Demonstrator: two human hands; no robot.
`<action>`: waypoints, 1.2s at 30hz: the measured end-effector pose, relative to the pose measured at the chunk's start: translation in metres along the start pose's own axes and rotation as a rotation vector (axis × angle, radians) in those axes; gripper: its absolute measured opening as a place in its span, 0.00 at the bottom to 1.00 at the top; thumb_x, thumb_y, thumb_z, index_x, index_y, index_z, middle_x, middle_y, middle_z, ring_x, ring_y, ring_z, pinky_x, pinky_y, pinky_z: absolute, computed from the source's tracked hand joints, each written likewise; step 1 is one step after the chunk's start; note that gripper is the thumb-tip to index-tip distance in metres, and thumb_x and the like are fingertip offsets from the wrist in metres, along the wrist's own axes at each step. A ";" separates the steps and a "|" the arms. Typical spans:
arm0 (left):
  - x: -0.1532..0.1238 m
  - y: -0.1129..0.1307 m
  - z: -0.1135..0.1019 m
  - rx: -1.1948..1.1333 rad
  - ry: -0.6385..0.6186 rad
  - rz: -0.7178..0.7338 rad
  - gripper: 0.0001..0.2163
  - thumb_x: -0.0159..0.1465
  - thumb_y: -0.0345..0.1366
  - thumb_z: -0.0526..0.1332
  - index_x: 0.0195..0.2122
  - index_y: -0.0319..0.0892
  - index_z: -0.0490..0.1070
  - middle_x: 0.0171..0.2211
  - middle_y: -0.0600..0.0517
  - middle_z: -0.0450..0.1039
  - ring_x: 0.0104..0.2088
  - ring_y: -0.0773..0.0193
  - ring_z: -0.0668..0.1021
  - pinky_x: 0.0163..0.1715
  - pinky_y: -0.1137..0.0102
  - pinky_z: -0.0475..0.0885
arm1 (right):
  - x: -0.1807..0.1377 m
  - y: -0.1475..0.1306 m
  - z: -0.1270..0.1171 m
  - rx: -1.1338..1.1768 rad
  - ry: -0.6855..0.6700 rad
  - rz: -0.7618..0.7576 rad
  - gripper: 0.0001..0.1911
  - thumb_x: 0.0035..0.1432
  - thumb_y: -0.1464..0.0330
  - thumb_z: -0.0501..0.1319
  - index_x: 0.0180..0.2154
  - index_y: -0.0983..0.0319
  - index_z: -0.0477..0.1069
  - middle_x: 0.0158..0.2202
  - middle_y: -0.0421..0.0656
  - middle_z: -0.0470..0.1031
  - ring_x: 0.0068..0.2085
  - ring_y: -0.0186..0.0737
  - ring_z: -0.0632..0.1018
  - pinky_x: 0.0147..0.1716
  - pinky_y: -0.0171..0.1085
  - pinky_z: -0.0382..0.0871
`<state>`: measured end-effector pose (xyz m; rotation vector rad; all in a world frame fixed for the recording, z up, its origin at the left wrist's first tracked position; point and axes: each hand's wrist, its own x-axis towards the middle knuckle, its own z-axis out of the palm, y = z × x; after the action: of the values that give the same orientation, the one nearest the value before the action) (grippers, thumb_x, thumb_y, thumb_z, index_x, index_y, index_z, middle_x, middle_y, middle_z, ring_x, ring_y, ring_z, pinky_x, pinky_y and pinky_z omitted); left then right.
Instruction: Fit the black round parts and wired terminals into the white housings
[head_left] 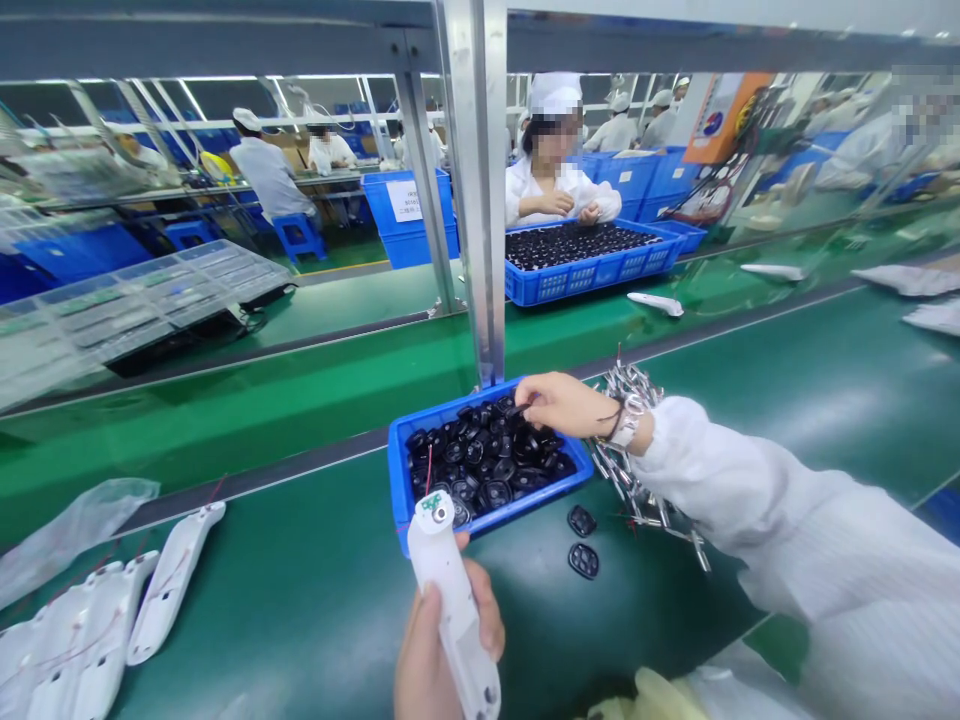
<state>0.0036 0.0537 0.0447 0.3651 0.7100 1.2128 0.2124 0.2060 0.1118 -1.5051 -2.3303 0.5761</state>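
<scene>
My left hand point(439, 640) is wrapped round a long white plastic housing point(457, 620), which has a small green circuit board point(433, 503) at its upper end and a thin red wire rising from it. The housing's tip overlaps the near rim of a blue bin point(491, 517) heaped with glossy black plastic parts point(480, 450). Over the bin's far right corner, my right hand point(556, 402) pinches a black plastic part point(519, 410), partly hidden by the fingers. Two more rounded black parts, an upper one point(581, 520) and a lower one point(583, 561), lie on the green surface.
Under and beside my right wrist lies a pile of silvery metal pieces point(637, 490). Several white housings point(176, 580) with red wires lie at left near a clear plastic bag point(97, 520). A metal post point(487, 250) stands behind the bin. Across, a co-worker point(559, 180) sits at a blue crate point(592, 280).
</scene>
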 end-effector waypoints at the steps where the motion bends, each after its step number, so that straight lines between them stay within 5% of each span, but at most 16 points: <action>1: -0.001 0.002 0.002 0.005 -0.011 -0.014 0.16 0.59 0.42 0.55 0.48 0.46 0.64 0.25 0.53 0.66 0.18 0.69 0.64 0.17 0.72 0.60 | -0.006 -0.006 -0.004 0.106 -0.026 -0.002 0.07 0.53 0.74 0.52 0.35 0.65 0.66 0.24 0.39 0.72 0.26 0.31 0.73 0.27 0.30 0.67; 5: -0.005 0.006 0.017 0.016 -0.019 -0.018 0.15 0.59 0.43 0.57 0.46 0.45 0.65 0.25 0.53 0.65 0.18 0.70 0.64 0.18 0.73 0.59 | -0.032 -0.035 -0.007 0.529 -0.028 -0.197 0.07 0.47 0.78 0.53 0.30 0.64 0.65 0.30 0.40 0.71 0.32 0.32 0.74 0.31 0.30 0.68; 9: -0.003 0.008 0.033 0.100 0.029 0.072 0.18 0.53 0.39 0.64 0.44 0.43 0.64 0.27 0.53 0.68 0.19 0.71 0.65 0.19 0.74 0.59 | -0.052 -0.065 0.003 0.478 0.039 -0.402 0.11 0.44 0.83 0.53 0.25 0.65 0.69 0.34 0.43 0.72 0.36 0.32 0.73 0.34 0.30 0.68; 14: -0.004 0.008 0.043 0.210 0.072 0.094 0.17 0.52 0.38 0.65 0.40 0.41 0.63 0.16 0.57 0.64 0.18 0.69 0.66 0.20 0.74 0.58 | -0.068 -0.081 0.017 0.406 0.111 -0.530 0.17 0.43 0.85 0.50 0.28 0.63 0.71 0.36 0.43 0.73 0.40 0.32 0.74 0.42 0.32 0.69; 19: -0.007 0.003 0.046 0.189 0.117 0.150 0.18 0.49 0.36 0.67 0.39 0.42 0.63 0.17 0.57 0.65 0.18 0.70 0.66 0.21 0.74 0.60 | -0.082 -0.082 0.030 0.712 0.035 -0.235 0.17 0.51 0.77 0.56 0.45 0.63 0.69 0.40 0.45 0.73 0.39 0.34 0.75 0.39 0.35 0.72; 22: -0.006 -0.002 0.046 0.188 0.122 0.184 0.17 0.48 0.35 0.67 0.37 0.43 0.63 0.18 0.58 0.66 0.19 0.70 0.66 0.21 0.74 0.61 | -0.089 -0.084 0.038 0.879 0.010 -0.014 0.17 0.48 0.70 0.64 0.42 0.64 0.71 0.34 0.43 0.73 0.33 0.33 0.75 0.33 0.33 0.73; 28: -0.007 -0.005 0.042 0.248 0.163 0.223 0.19 0.45 0.36 0.69 0.37 0.44 0.64 0.21 0.57 0.70 0.20 0.69 0.69 0.22 0.74 0.63 | -0.088 -0.090 0.038 1.088 -0.080 0.176 0.11 0.47 0.76 0.61 0.36 0.65 0.72 0.23 0.37 0.72 0.24 0.28 0.73 0.22 0.26 0.68; 36: -0.011 -0.008 0.050 0.200 0.056 0.311 0.17 0.45 0.37 0.69 0.34 0.40 0.68 0.24 0.54 0.70 0.19 0.71 0.68 0.19 0.74 0.61 | -0.071 -0.104 0.021 1.353 -0.087 0.142 0.10 0.50 0.71 0.61 0.37 0.65 0.72 0.23 0.40 0.75 0.23 0.29 0.75 0.20 0.25 0.70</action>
<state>0.0406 0.0466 0.0795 0.6275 0.8482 1.4535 0.1486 0.0989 0.1413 -0.9022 -1.2063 1.7576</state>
